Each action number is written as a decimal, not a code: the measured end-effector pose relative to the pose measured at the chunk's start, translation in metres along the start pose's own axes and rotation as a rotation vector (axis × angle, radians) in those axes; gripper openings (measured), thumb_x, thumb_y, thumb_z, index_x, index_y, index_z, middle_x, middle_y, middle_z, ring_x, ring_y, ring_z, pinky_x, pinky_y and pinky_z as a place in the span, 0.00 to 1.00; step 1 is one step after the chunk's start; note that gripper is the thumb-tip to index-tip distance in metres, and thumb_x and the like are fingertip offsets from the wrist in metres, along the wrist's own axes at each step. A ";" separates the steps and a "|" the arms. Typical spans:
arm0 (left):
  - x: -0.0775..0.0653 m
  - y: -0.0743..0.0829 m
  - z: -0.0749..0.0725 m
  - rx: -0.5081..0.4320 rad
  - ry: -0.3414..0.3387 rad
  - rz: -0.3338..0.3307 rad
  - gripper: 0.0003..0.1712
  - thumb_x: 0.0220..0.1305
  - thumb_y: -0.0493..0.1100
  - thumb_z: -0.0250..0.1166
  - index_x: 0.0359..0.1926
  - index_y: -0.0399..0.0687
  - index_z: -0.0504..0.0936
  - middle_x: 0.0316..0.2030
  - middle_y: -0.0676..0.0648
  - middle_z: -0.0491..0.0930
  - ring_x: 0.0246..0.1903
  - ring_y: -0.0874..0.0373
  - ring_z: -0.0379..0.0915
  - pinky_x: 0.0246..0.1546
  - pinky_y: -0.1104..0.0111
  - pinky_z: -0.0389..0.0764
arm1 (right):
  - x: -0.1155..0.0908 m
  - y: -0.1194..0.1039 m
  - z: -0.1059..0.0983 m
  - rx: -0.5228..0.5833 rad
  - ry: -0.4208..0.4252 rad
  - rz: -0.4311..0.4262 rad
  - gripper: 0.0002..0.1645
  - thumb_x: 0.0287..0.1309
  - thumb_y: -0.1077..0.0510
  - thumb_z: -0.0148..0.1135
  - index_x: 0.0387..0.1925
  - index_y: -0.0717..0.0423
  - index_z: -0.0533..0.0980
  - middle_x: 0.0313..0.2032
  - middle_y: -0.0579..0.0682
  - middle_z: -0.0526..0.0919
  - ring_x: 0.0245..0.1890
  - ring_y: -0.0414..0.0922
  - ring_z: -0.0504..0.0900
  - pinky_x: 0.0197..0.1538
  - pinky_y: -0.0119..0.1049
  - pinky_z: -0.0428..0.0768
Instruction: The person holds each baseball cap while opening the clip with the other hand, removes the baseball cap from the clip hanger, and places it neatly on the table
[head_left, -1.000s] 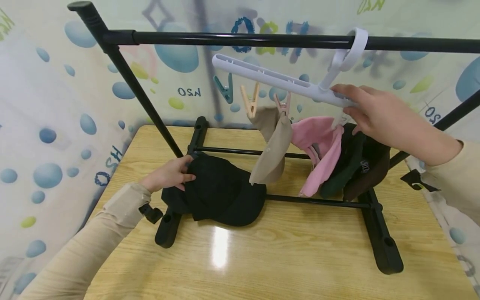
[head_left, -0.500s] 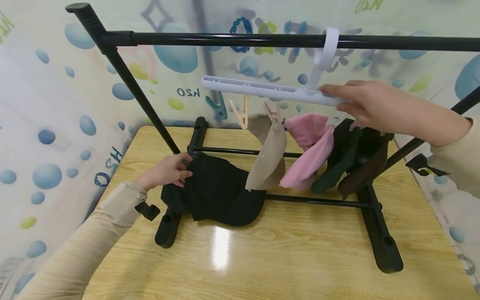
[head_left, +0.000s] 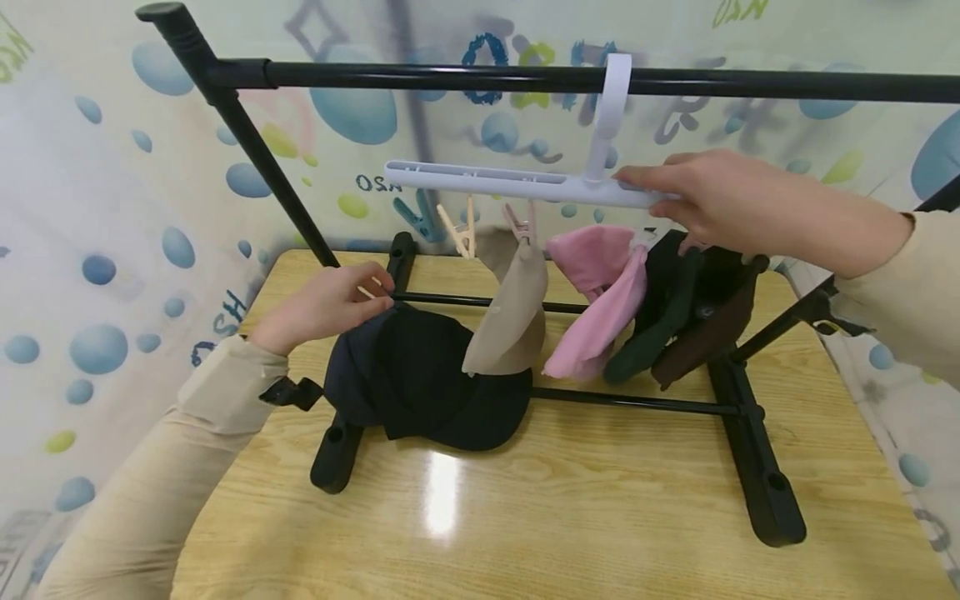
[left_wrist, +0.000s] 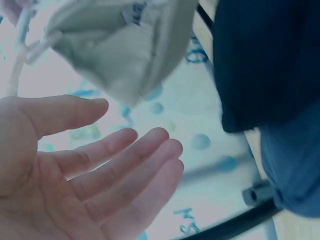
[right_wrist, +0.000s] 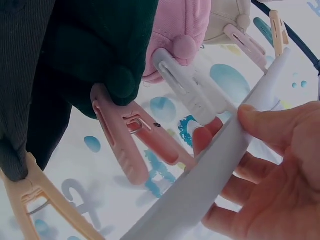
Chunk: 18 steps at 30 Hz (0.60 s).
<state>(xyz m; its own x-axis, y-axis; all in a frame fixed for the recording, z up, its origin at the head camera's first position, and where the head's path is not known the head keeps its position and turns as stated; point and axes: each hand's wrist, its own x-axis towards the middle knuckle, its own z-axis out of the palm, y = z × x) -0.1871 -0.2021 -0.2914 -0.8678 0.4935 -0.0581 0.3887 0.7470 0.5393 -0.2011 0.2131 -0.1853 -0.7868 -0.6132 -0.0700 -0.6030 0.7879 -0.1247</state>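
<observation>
A pale lavender clip hanger [head_left: 480,182] hangs by its hook from the rack's top rail. My right hand [head_left: 723,200] grips its bar, thumb and fingers on opposite sides in the right wrist view. Clothespins on the bar hold a beige cap [head_left: 510,321], a pink cap [head_left: 596,333], a dark green cap [head_left: 652,333] and a dark brown one [head_left: 712,333]. A teal clothespin [head_left: 422,218] and a peach clothespin [head_left: 459,230] dangle without caps. My left hand [head_left: 330,304], fingers spread in the left wrist view, is just above dark caps [head_left: 442,383] lying on the table.
The black rack's top rail [head_left: 450,77] runs across the view. Its lower crossbar [head_left: 637,402] and feet [head_left: 757,475] stand on the wooden table [head_left: 562,517]. A patterned curtain [head_left: 97,208] hangs behind and at the left.
My right hand has slid the hanger leftward along the rail, and its bar has levelled. The hanging caps moved left with it. My left hand has lifted away from the dark caps.
</observation>
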 end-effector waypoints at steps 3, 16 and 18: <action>0.003 0.011 0.004 -0.003 -0.013 0.043 0.10 0.68 0.38 0.59 0.47 0.37 0.76 0.42 0.39 0.82 0.41 0.46 0.79 0.42 0.53 0.77 | 0.002 -0.002 -0.002 0.002 -0.008 -0.007 0.34 0.65 0.68 0.56 0.71 0.60 0.59 0.49 0.68 0.75 0.26 0.48 0.85 0.28 0.36 0.80; 0.023 0.042 0.035 -0.179 -0.038 0.207 0.17 0.64 0.38 0.65 0.51 0.34 0.76 0.49 0.38 0.78 0.46 0.48 0.80 0.44 0.62 0.79 | 0.007 -0.009 -0.007 0.026 -0.085 0.052 0.34 0.68 0.65 0.54 0.72 0.59 0.56 0.49 0.67 0.75 0.26 0.46 0.84 0.29 0.39 0.80; 0.031 0.048 0.041 -0.210 -0.042 0.209 0.18 0.64 0.39 0.65 0.52 0.34 0.76 0.50 0.37 0.78 0.47 0.49 0.79 0.45 0.62 0.79 | 0.007 -0.009 -0.007 0.029 -0.095 0.062 0.34 0.69 0.65 0.53 0.72 0.59 0.56 0.48 0.66 0.76 0.26 0.45 0.83 0.29 0.39 0.80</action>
<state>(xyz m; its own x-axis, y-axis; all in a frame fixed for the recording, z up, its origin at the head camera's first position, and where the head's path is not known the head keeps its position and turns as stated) -0.1824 -0.1327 -0.3021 -0.7608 0.6477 0.0401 0.4810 0.5213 0.7049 -0.2021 0.2020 -0.1776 -0.8056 -0.5669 -0.1721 -0.5483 0.8234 -0.1462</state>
